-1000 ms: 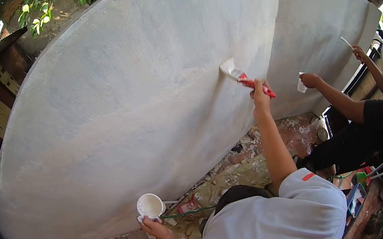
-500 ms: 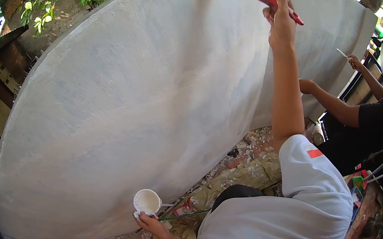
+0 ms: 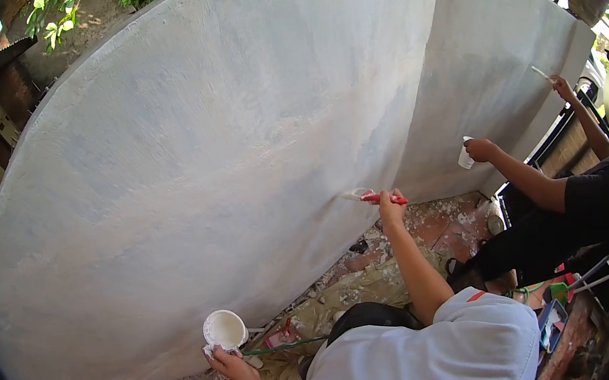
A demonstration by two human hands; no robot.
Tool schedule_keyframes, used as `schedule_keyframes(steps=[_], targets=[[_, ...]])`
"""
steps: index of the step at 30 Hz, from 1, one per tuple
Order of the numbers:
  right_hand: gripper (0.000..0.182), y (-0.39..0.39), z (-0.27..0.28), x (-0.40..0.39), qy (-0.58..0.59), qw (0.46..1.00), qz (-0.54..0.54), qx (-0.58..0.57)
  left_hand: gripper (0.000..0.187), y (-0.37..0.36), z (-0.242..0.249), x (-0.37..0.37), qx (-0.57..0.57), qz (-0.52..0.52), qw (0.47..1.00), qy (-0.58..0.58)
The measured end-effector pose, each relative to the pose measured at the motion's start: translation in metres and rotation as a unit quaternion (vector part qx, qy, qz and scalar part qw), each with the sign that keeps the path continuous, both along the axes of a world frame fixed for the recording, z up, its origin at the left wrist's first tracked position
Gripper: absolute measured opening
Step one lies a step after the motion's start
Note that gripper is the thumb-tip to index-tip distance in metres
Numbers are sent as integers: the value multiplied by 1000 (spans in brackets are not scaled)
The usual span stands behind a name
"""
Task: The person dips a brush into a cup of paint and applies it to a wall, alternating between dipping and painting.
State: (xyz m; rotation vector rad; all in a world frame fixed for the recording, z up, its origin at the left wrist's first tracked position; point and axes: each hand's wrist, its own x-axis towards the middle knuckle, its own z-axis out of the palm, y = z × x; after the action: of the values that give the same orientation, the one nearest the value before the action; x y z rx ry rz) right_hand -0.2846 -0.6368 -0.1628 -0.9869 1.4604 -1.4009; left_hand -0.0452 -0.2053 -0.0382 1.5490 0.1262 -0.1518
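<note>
My right hand (image 3: 393,209) is closed round the red handle of a paintbrush (image 3: 372,198), whose pale bristles touch the lower part of the wall (image 3: 222,147). The wall carries streaky whitish paint over grey. Down at the left, my left hand (image 3: 229,364) grips a white paint bucket (image 3: 225,330) with pale paint inside. A whitish cloth or paper (image 3: 218,350) seems pressed between those fingers and the bucket.
At the right, a person in black (image 3: 597,194) holds a brush (image 3: 541,74) against the wall and a white cup (image 3: 465,154). A crumpled brown sheet (image 3: 349,292) covers ground along the wall's foot. A blue tray (image 3: 553,322) lies at lower right.
My right hand has brought the paintbrush down from the wall's top edge to its lower part. The bucket hardly moved. The other person's white cup has come into view.
</note>
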Motion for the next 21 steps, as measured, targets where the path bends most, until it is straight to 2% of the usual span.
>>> schedule_keyframes(steps=[1, 3, 5, 7, 9, 12, 13, 14, 16, 18, 21], targets=[[22, 0, 9, 3, -3, 1000, 1, -1, 35, -1, 2, 0, 2, -6, 1000, 1], [23, 11, 50, 6, -93, 995, 15, -18, 37, -13, 11, -3, -5, 26, 1000, -1], [25, 1, 134, 14, -150, 986, 48, -61, 38, -11, 9, -3, -2, 56, 998, 2], [26, -5, 237, 21, -172, 965, 86, -179, 42, -10, -2, 7, 5, -8, 1000, -9], [25, -7, 334, 17, -203, 930, 104, -289, 43, -15, 7, 4, 13, -12, 1000, -10], [21, 0, 434, 24, -260, 860, 107, -427, 43, -21, 13, -3, 19, 0, 1000, -10], [24, -1, 449, 23, -238, 854, 130, -445, 40, -24, 16, -5, 1, -4, 1000, -10], [22, 0, 460, 35, -249, 832, 109, -484, 38, -25, 18, -3, -18, -8, 1000, -13], [18, 7, 441, 48, -185, 869, 135, -438, 32, -18, 9, 6, -16, -18, 999, -36], [28, 17, 384, 58, -235, 893, 155, -351, 27, -16, 10, 6, -23, -40, 999, -21], [31, 36, 274, 47, -252, 936, 119, -216, 22, -15, 20, 4, -13, -50, 998, -34]])
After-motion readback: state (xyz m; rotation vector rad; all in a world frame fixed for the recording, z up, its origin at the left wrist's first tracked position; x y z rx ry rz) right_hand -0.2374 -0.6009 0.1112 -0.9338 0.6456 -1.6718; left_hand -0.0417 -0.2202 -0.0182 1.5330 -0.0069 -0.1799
